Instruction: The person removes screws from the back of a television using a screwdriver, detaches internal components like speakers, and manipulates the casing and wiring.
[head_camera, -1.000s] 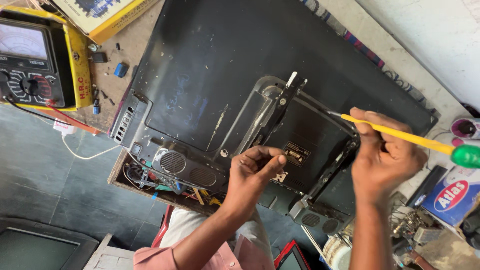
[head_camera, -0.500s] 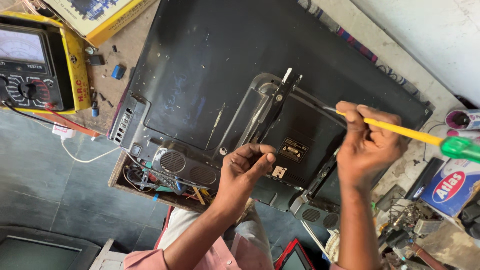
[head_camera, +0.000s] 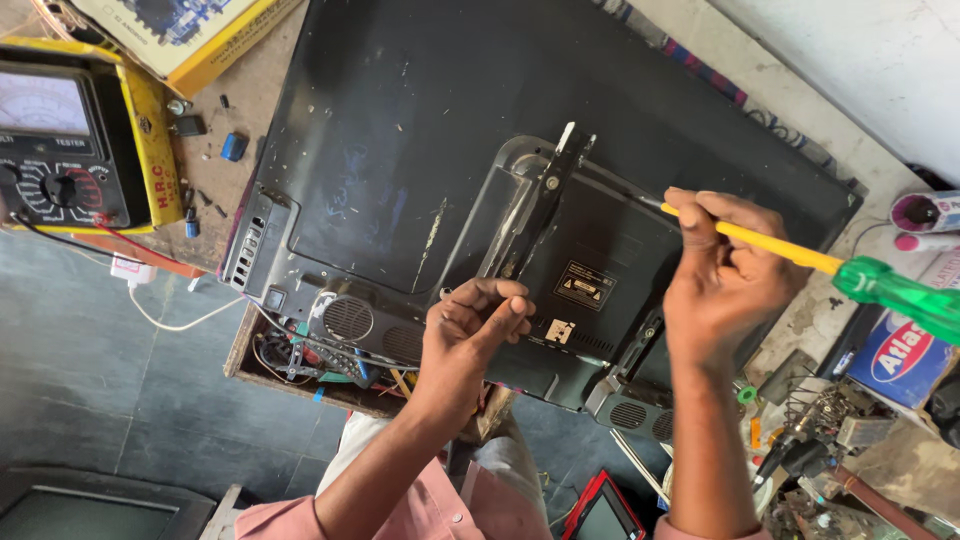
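Back cover removal on a flat television, seen from the head camera. The television (head_camera: 400, 170) lies face down on the desk (head_camera: 790, 330), black back cover still seated and its metal mounting bracket (head_camera: 540, 205) still in place; as far as the view shows, the unfastening is at an early stage, with no loosened screws or lifted edges visible.

Nearest the person, the left hand (head_camera: 470, 335) rests on the lower edge of the cover, fingers curled together with thumb against fingertips; whether they pinch a small part cannot be told. Just beyond, to its right, the right hand (head_camera: 725, 275) is closed around the yellow shaft of a screwdriver (head_camera: 800, 260), whose green handle juts away to the right and whose tip meets the raised central housing just left of that hand.

Farther to the left of both hands, well apart, stands a yellow analogue meter (head_camera: 70, 140). A cardboard box (head_camera: 170, 30) lies beyond it.
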